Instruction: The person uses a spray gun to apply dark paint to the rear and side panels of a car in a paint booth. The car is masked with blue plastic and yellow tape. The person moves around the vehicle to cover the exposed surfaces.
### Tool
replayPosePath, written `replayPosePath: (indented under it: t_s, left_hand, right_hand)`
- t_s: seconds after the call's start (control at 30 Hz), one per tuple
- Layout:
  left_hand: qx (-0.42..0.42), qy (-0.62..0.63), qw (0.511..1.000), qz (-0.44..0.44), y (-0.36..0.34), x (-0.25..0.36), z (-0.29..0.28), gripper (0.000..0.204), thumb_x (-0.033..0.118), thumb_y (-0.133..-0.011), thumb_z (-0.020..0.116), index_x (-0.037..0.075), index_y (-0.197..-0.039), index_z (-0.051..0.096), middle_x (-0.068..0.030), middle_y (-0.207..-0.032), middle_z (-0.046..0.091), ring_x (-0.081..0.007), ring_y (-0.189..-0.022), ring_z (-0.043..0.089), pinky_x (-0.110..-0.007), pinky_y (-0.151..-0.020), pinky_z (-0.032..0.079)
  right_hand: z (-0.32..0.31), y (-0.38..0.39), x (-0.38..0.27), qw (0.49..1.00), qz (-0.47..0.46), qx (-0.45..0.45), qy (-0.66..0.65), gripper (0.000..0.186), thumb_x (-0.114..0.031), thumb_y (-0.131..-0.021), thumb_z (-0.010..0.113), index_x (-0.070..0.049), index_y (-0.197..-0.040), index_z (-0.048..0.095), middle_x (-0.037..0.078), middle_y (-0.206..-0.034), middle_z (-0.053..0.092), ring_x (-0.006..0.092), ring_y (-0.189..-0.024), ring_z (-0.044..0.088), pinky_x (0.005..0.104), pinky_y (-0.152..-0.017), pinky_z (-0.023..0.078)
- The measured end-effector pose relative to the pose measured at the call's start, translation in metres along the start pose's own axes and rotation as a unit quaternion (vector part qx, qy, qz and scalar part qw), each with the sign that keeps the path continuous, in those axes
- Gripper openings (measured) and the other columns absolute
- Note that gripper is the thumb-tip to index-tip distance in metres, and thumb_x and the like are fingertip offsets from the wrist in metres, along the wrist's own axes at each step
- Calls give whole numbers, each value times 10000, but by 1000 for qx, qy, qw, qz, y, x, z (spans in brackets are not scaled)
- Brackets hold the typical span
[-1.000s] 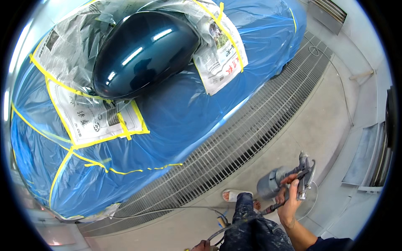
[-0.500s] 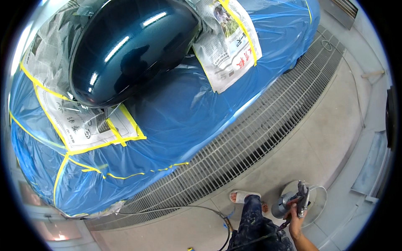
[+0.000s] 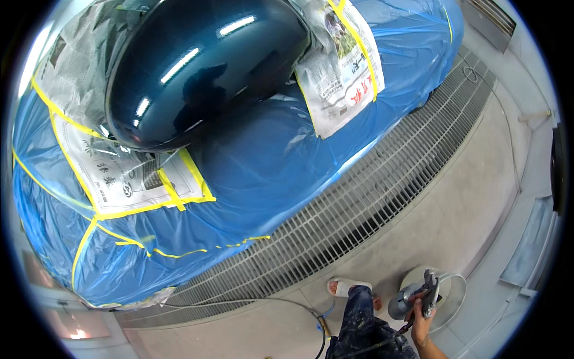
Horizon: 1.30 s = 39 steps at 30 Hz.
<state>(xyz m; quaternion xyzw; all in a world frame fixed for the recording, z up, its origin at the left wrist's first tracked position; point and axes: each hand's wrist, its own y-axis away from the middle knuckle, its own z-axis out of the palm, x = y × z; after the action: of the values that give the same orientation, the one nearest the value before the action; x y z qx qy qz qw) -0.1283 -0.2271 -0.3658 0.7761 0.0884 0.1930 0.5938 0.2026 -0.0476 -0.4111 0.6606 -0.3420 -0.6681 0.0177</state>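
Note:
My right hand (image 3: 420, 316) grips a metal spray gun (image 3: 418, 293) low at the lower right, over a round pale disc (image 3: 451, 296) on the floor. My left hand is out of view. A glossy dark teal car panel (image 3: 197, 66) lies bare at the upper left. Newspaper (image 3: 119, 179) and blue plastic sheet (image 3: 269, 161), held with yellow tape (image 3: 143, 210), mask the car around it. My paint-spattered trouser leg (image 3: 362, 326) and sandalled foot (image 3: 345, 288) show below.
A metal floor grating (image 3: 359, 203) runs diagonally beside the car. A thin hose (image 3: 263, 301) lies on the concrete floor (image 3: 472, 203) and curves to my leg. Pale wall panels (image 3: 529, 251) line the right edge.
The view has moved closer to the car. My right hand with the spray gun has dropped lower and to the right, over the round disc.

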Motion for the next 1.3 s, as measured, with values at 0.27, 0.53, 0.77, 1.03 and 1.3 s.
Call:
replayPosePath:
  t_s: [0.27,0.53,0.77,1.03,1.3]
  left_hand:
    - [18,51,998,-20,20,16,-31,408,489,-875,530,140,-1023,677,-159,-892,714,-356,-839,686,-483,-716,534]
    - [154,153,974,-59,55,-8,1,421,483,-784,616,98,-919,719,-158,-843,718,-346,-797,691,-463,-706,534]
    - [346,137,925,-71,119,-59,68,401,470,-827,627,95,-956,690,-174,-890,695,-377,-834,666,-512,-717,518]
    - [384,205,892,-118,270,-88,38,441,480,-911,544,59,-912,675,-201,-916,702,-409,-873,655,-505,-747,511]
    - [218,309,896,-233,336,-154,21,516,547,-871,570,100,-1092,704,-203,-1046,699,-384,-1040,644,-465,-844,514]
  right_hand:
    - [5,11,-13,1000,-2,14,-4,197,-198,-983,569,-28,-1070,522,91,-859,623,120,-433,492,265,-398,393]
    - [10,37,-32,999,-51,-4,-19,159,-193,-976,599,-44,-999,549,48,-772,601,92,-443,456,252,-407,377]
    - [27,95,-59,992,-20,-29,-121,187,-137,-957,622,-51,-1068,499,63,-793,588,126,-479,492,286,-431,421]
    - [58,178,-91,980,14,-81,-180,219,-144,-948,624,-54,-1072,468,102,-826,582,169,-455,503,355,-425,483]
    - [145,267,-72,994,4,-34,-105,201,-97,-921,617,-42,-1038,463,92,-808,567,158,-447,512,329,-400,482]
